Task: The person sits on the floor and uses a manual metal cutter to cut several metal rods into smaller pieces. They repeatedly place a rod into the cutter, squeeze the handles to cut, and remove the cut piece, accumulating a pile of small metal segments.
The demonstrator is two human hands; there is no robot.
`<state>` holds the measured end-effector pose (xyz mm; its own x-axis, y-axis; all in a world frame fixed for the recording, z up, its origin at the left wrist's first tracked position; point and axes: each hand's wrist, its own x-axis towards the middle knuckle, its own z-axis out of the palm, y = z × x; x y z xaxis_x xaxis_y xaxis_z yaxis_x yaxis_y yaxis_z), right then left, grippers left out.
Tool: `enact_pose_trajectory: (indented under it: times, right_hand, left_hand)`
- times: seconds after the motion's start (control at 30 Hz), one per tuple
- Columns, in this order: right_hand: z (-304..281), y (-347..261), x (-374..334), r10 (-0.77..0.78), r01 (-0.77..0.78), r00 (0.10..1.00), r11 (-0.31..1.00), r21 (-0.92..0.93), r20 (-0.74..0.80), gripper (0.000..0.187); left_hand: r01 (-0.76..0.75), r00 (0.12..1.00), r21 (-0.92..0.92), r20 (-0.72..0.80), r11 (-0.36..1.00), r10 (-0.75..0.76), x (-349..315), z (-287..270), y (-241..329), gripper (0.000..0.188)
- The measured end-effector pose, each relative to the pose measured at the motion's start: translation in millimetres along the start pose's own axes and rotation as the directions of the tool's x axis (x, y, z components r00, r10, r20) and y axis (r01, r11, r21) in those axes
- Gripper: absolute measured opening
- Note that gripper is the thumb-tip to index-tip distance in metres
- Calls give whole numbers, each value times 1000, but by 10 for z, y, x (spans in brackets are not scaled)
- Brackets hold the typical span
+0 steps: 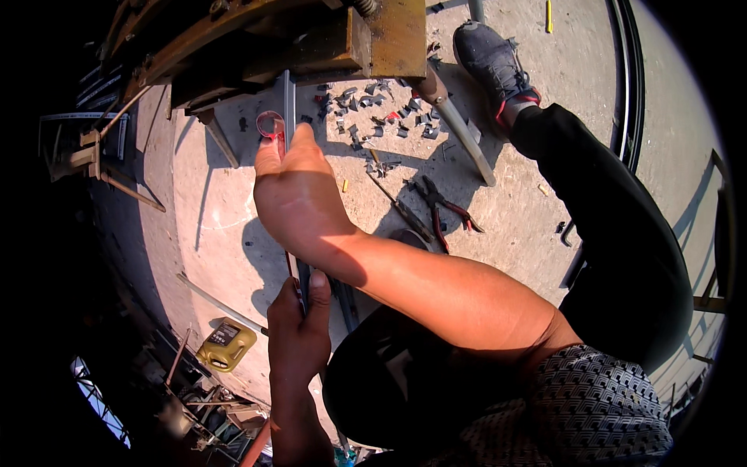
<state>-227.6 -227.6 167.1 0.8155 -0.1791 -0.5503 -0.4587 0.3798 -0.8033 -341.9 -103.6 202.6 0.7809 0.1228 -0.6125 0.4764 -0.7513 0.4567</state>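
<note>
A long, narrow grey metal bar (pixel 290 105) runs from under the rusty machine down between my hands. My right hand (pixel 299 191), its arm crossing from the right, closes around the bar's upper part. Beside those fingers is a red loop-shaped piece (pixel 270 124); whether the hand holds it too I cannot tell. Lower down, my left hand (pixel 299 335) grips the same bar, thumb laid along it. The bar's far tip meets the machine's lower edge, where shadow hides the contact.
The rusty steel machine (pixel 397 35) stands on metal legs (pixel 459 128) ahead. Dark cut scraps (pixel 377 101) litter the concrete under it. Red-handled pliers (pixel 440 210) and a thin rod-like tool (pixel 405 214) lie right of my hands. A yellow-brown jug (pixel 226 344) stands lower left.
</note>
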Motion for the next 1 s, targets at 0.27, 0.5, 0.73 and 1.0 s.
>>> enact_pose_trajectory:
  times: [0.27,0.5,0.73,1.0]
  right_hand:
    - [-40,2,3,-16,16,1000,999,-29,15,33]
    - [-34,100,75,-71,70,997,997,22,21,30]
    - [-37,240,157,-127,114,990,977,180,64,20]
    - [-20,287,177,-156,143,986,972,186,57,15]
  left_hand:
    - [-34,999,-53,25,998,36,1,52,9,39]
    - [6,1000,59,13,998,-7,23,45,71,53]
    - [-54,999,71,-5,996,54,59,137,76,49]
    - [-105,994,136,-6,985,107,63,143,165,48]
